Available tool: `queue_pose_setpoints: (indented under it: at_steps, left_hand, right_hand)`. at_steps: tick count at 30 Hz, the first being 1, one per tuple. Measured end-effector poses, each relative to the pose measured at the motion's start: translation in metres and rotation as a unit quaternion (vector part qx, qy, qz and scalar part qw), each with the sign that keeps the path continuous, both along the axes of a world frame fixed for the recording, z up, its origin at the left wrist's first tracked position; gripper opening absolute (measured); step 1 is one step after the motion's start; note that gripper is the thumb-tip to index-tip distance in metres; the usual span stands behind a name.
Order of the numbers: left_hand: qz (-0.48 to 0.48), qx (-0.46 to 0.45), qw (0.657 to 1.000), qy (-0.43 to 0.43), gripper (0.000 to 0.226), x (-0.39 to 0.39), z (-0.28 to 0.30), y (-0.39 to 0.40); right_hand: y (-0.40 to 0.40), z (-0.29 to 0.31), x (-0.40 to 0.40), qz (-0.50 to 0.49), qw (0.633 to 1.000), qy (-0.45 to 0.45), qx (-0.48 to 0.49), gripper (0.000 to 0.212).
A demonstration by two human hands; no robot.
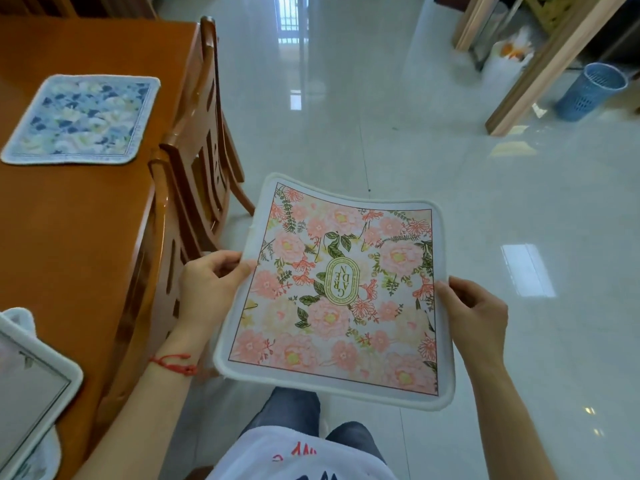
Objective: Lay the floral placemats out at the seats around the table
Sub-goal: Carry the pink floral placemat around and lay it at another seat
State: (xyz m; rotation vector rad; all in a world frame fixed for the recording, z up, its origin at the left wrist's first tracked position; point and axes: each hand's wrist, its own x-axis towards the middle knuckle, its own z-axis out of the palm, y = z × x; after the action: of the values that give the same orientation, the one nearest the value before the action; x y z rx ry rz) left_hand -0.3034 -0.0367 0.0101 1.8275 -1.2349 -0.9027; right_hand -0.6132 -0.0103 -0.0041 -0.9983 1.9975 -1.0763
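Note:
I hold a pink floral placemat [341, 292] with a white border and a green oval label in the air, to the right of the wooden table [76, 216]. My left hand [207, 282] grips its left edge and my right hand [474, 315] grips its right edge. A blue floral placemat [83, 119] lies flat on the table further away, near the table's right edge. Another white-bordered placemat [31, 393] lies at the near left corner of the view, partly cut off.
Two wooden chairs [194, 157] stand pushed in along the table's right side, between me and the table. Glossy tiled floor [381, 116] stretches ahead. A blue plastic basket [588, 91], a white bag and wooden furniture legs [540, 71] are at the far right.

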Motion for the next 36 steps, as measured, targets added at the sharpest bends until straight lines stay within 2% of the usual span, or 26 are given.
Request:
queue_pose_setpoints:
  at_steps: [15,28,36]
  left_hand:
    - [0.023,0.005,0.999,0.025,0.012,-0.001,0.008,-0.225]
    - [0.080,-0.002,0.997,-0.003,0.012,-0.037,-0.007,-0.415]
    - [0.123,-0.005,0.992,-0.006,0.012,-0.048,-0.004,-0.518]
  right_hand:
    - [-0.227,0.014,0.006,-0.004,1.000,-0.011,-0.011,0.005]
    - [-0.449,0.013,-0.035,0.056,0.998,-0.012,-0.013,0.016]
    - [-0.577,0.018,-0.040,0.108,0.994,-0.008,-0.003,0.008]
